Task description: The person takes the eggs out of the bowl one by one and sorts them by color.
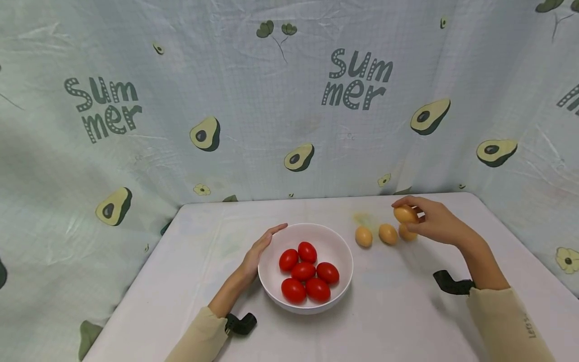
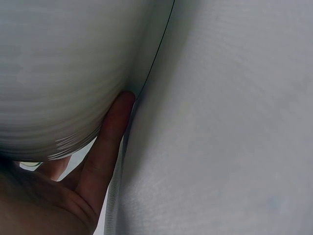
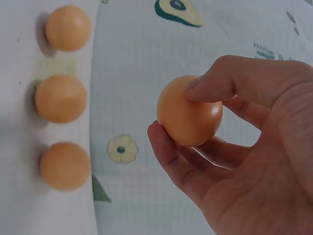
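Observation:
My right hand [image 1: 436, 221] pinches a yellow-brown egg [image 1: 405, 214] between thumb and fingers, raised above the far right of the table. The right wrist view shows that egg [image 3: 188, 117] with the thumb on one side and fingers on the other. Below and left of it lie three similar eggs in a row: a left one [image 1: 364, 237], a middle one [image 1: 388, 234] and a partly hidden right one [image 1: 407, 232]. With fingers extended, my left hand [image 1: 255, 259] rests against the left side of a white bowl [image 1: 332, 244]. Several glossy red egg-shaped pieces [image 1: 303, 271] lie inside.
A white-covered table [image 1: 181, 291] carries everything. Behind it hangs a pale curtain [image 1: 253, 100] printed with avocados and lettering. A faint yellow-green stain [image 1: 363, 219] marks the cloth near the eggs. Each wrist wears a black mount, seen at the right wrist [image 1: 452, 284].

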`<state>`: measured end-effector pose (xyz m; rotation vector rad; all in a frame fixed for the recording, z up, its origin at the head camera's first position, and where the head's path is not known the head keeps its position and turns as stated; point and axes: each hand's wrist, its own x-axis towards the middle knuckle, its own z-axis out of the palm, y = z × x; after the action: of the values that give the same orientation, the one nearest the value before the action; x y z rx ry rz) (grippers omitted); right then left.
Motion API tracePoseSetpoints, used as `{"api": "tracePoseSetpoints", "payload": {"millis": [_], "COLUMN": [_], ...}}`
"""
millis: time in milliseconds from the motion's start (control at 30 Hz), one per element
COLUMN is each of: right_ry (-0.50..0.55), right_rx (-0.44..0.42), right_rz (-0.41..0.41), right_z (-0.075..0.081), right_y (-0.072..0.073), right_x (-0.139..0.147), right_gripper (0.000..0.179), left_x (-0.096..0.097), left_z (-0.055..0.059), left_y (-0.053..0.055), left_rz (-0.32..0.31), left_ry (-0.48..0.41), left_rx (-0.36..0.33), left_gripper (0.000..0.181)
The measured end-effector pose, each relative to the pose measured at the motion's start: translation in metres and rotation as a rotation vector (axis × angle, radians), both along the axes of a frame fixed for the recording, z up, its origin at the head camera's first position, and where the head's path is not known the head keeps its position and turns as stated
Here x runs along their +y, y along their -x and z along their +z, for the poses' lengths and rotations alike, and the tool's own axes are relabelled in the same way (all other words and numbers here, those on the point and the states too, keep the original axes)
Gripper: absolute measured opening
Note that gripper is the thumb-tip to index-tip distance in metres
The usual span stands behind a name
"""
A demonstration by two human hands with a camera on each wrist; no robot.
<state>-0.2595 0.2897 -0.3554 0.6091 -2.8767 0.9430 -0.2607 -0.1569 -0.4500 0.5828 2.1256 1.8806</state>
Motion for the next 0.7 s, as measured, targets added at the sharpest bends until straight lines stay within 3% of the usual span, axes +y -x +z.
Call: {"api": "tracePoseSetpoints", "payload": {"millis": [167,700], "right_ry": [-0.014,-0.036], "right_rx": [-0.014,-0.066], "right_rz": [-0.04,-0.147], "right_z": [-0.001,-0.026], "right_y": [0.002,0.012], "right_x": [0.015,0.051], "right_gripper": [0.047,0.049], "left_x": [-0.001,0.0], "left_z": [0.001,0.002], "left_y": [0.0,-0.001], "left_rz": [0.006,0.006], "left_ry": [-0.001,0.004], "left_rx": [-0.001,-0.01], "left_gripper": [0.055,0.055]}}
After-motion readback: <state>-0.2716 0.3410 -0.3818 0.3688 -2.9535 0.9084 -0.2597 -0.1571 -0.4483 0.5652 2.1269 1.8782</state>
